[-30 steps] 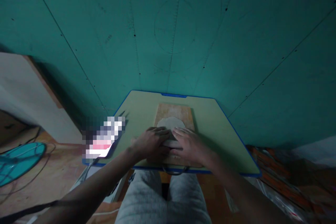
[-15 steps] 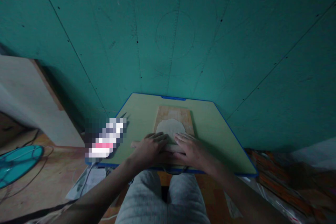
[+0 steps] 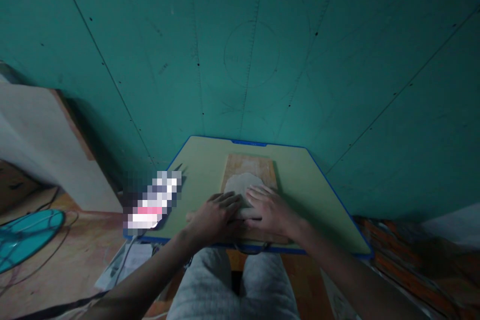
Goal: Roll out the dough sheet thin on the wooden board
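Observation:
A pale rolling pin (image 3: 247, 214) lies across a flat sheet of dough (image 3: 243, 182). The dough rests on a wooden board (image 3: 251, 161), its near part hidden by my hands and the pin. My left hand (image 3: 215, 214) grips the pin from above, and the pin's left end sticks out beyond the wrist. On the right part of the pin sits my right hand (image 3: 268, 206), fingers laid over it toward the dough and thumb on the near side.
The board lies on a small blue-edged table (image 3: 307, 200) against a green wall (image 3: 240, 60). A blurred-out object (image 3: 152, 205) with a cable is at the table's left. A pale panel (image 3: 56, 145) leans at left, near a teal round thing (image 3: 33, 237) on the floor.
My right hand has slid slightly forward and left on the pin. The pin's left end has come a little toward me, so it lies more slanted. The view has shifted slightly.

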Action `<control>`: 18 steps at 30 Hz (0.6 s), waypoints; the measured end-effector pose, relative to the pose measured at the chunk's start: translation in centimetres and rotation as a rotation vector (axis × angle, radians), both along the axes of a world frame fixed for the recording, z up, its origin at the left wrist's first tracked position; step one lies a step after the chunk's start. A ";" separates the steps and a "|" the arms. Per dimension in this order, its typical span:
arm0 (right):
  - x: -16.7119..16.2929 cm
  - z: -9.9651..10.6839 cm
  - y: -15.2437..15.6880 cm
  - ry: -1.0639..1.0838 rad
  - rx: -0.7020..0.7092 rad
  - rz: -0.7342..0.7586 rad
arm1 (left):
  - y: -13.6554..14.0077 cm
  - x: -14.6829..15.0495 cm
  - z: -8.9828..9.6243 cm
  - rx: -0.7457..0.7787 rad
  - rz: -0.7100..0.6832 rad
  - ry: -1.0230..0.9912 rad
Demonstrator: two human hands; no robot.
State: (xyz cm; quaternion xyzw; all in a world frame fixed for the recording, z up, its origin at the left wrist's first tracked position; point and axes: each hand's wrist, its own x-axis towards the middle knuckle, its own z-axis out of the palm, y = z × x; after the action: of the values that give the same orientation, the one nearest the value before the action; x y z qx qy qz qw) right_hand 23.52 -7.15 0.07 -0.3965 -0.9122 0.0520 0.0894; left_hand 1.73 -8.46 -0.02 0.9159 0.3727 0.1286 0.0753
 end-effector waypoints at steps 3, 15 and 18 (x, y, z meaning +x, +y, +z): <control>-0.2 0.2 0.6 0.029 -0.009 0.018 | 0.5 0.0 0.0 0.004 -0.008 0.018; 0.1 -0.8 -1.2 0.191 0.006 -0.086 | 2.6 0.8 0.3 0.036 -0.091 0.096; -0.1 -0.6 -1.5 0.212 0.009 -0.105 | 2.6 0.7 0.1 0.040 -0.088 0.094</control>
State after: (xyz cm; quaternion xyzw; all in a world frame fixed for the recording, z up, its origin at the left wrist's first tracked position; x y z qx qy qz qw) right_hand 23.45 -8.65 -0.49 -0.4358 -0.8757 0.0851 0.1898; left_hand 2.44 -5.86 0.09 0.9378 0.3325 0.0893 0.0448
